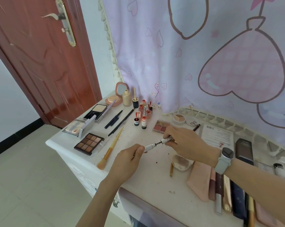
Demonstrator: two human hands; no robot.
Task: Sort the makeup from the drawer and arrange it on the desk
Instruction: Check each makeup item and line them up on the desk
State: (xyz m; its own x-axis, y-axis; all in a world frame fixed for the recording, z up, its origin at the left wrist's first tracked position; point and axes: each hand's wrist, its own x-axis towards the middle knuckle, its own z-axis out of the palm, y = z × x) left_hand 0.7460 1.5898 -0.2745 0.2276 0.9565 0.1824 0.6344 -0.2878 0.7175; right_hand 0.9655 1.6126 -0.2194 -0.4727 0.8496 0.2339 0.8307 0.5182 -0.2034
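My left hand (130,158) grips the silver tube (149,146) of a mascara above the white desk (154,182). My right hand (186,143) holds its silver cap (167,140), pulled a little away, with the dark wand stem showing between the two parts. Sorted makeup lies on the desk's left half: a brown eyeshadow palette (88,143), an open powder compact (97,111), black pencils (117,119), an orange brush (111,149), a foundation bottle (127,97) and several small lip tints (143,112). A pink blush palette (161,126) sits just beyond my right hand.
A pink pouch (200,179), several tubes and pens (227,195), a dark box (244,150) and a printed sheet (218,135) lie at the right. A puff (181,163) rests under my right wrist. A pink curtain (204,54) hangs behind; a red door (45,63) stands left.
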